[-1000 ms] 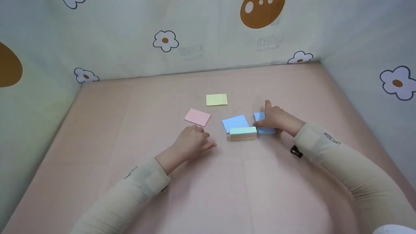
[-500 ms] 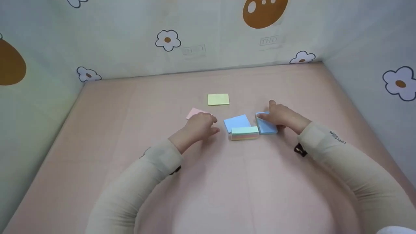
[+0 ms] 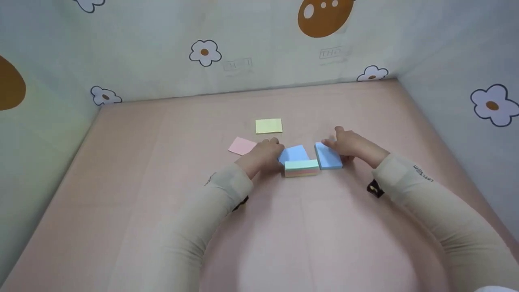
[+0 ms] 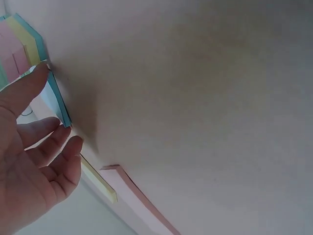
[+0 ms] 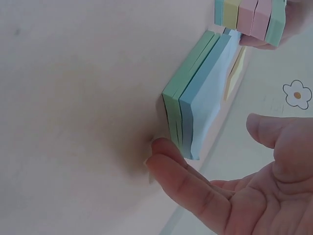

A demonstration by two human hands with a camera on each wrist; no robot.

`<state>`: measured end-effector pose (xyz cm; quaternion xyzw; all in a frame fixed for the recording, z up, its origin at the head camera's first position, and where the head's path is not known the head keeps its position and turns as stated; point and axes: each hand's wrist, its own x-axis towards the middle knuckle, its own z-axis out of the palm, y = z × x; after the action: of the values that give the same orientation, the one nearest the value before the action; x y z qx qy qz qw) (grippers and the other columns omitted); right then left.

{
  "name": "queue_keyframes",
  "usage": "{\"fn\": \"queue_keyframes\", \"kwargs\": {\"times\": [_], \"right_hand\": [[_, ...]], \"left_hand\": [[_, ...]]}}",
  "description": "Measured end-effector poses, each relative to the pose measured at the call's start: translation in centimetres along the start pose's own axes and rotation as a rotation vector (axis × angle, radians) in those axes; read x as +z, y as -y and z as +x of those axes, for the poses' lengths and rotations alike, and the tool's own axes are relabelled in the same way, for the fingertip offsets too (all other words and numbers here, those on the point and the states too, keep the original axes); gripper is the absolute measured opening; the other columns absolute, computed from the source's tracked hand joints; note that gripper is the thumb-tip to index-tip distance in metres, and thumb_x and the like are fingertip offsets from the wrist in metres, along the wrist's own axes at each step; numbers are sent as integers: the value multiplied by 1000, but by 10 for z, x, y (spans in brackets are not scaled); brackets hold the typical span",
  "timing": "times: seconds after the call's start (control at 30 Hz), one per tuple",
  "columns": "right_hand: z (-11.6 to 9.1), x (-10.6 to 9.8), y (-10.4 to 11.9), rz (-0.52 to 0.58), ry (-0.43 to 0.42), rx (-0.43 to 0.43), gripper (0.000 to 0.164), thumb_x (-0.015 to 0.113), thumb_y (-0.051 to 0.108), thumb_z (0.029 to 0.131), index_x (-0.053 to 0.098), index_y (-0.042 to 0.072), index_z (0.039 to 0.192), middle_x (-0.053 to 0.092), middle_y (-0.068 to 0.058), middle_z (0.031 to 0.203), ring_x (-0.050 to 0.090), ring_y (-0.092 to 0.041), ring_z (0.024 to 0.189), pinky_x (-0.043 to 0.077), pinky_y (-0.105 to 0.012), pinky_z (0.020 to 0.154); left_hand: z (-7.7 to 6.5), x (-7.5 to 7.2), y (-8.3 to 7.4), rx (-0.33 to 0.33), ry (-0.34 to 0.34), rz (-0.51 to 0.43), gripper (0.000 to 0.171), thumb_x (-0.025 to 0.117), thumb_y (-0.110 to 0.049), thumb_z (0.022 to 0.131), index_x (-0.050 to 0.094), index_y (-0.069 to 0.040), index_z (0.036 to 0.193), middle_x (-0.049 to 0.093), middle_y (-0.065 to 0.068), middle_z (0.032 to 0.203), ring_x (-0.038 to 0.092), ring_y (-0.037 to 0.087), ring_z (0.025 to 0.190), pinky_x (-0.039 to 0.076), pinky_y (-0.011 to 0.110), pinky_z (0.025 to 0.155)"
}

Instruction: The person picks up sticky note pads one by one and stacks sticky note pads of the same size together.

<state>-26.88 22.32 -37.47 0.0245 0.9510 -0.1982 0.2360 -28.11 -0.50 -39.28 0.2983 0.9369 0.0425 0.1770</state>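
Note:
My left hand (image 3: 264,156) reaches over the left end of a blue sticky note pad (image 3: 295,153). In the left wrist view its thumb and fingertips are at two corners of that blue pad, holding it between them. A stack of sticky note pads (image 3: 302,169) in green, pink, yellow and blue stands in front of the pad. My right hand (image 3: 353,147) is at the right side of another stack, a blue pad over green ones (image 5: 200,93). Its fingers are extended beside the stack's near edge, and the thumb stays raised apart.
A pink sticky note pad (image 3: 241,146) lies left of my left hand, partly hidden by it. Farther back lies a yellow pad (image 3: 269,125). Pale walls (image 3: 162,48) with flower prints enclose the pink-covered surface (image 3: 142,162) at the back and sides.
My left hand has moved right, passing over the pink pad to the blue pad. The right hand's thumb has lifted off the blue-topped stack, while the hand stays beside it.

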Motion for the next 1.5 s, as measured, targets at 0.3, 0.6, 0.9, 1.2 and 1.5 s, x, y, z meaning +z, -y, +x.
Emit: {"fn": "queue_keyframes", "kwargs": {"times": [0.3, 0.6, 0.9, 1.2, 1.5], "right_hand": [[-1, 1, 3, -28, -8, -15, 74, 33, 41, 96, 6, -11, 141, 52, -31, 106, 50, -17, 55, 43, -28, 57], [-1, 2, 2, -5, -13, -13, 77, 37, 45, 95, 6, -9, 142, 45, -32, 120, 52, -23, 70, 42, -28, 58], [-2, 2, 1, -5, -16, -34, 83, 41, 49, 92, 8, -9, 141, 40, -32, 126, 51, -31, 90, 42, -32, 68], [-3, -1, 1, -6, -3, -49, 82, 41, 48, 93, 7, -9, 141, 35, -35, 132, 48, -33, 98, 41, -42, 83], [-4, -3, -4, 17, 5, -43, 80, 41, 46, 93, 6, -7, 142, 41, -33, 125, 52, -22, 66, 44, -31, 62]], "left_hand": [[2, 2, 16, -25, -78, 10, 41, 61, -30, 83, 58, -3, 113, 55, 9, 101, 46, 20, 86, 41, 33, 81], [-4, -2, 28, -144, -24, 63, 44, 62, -33, 76, 57, -1, 106, 57, 7, 89, 45, 20, 78, 43, 34, 77], [-25, -14, 25, -206, 180, 218, 43, 71, -25, 74, 59, -1, 107, 57, 8, 88, 47, 21, 76, 45, 31, 73], [-50, -5, 27, 22, 139, 455, 52, 74, -13, 74, 49, 0, 117, 55, 15, 107, 54, 26, 90, 46, 36, 85], [-63, -4, 22, 101, 180, 312, 48, 72, -3, 74, 49, -7, 117, 52, 10, 106, 50, 21, 86, 45, 31, 83]]}}
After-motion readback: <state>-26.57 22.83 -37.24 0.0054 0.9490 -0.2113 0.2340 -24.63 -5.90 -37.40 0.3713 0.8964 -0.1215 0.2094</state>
